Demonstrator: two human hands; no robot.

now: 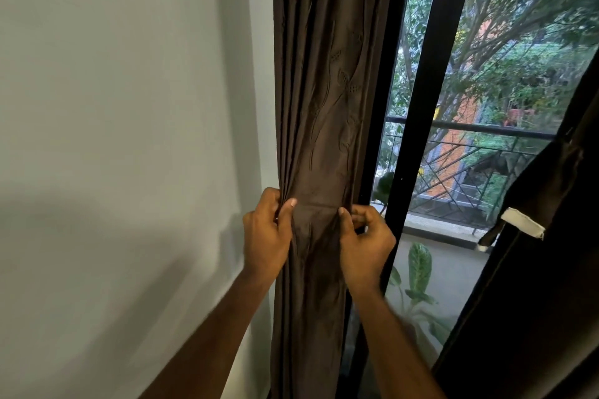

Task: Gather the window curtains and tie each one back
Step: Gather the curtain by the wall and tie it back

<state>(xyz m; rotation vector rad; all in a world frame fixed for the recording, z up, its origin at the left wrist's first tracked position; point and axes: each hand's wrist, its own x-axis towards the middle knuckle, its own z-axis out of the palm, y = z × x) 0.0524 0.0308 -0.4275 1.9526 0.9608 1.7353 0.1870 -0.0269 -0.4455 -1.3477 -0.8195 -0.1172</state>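
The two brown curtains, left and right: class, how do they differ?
The left curtain hangs upright beside the wall, both hands, left hand and right hand, gripping it; the right curtain slants, untouched. Only the right curtain shows a white-tipped band. Both are dark brown.

We see one surface that bears anything, the grey balcony floor [460, 272] beyond the glass. A leafy green plant [419, 264] rises from it near the door frame, its base hidden, and a metal railing [470, 168] stands along the far edge.
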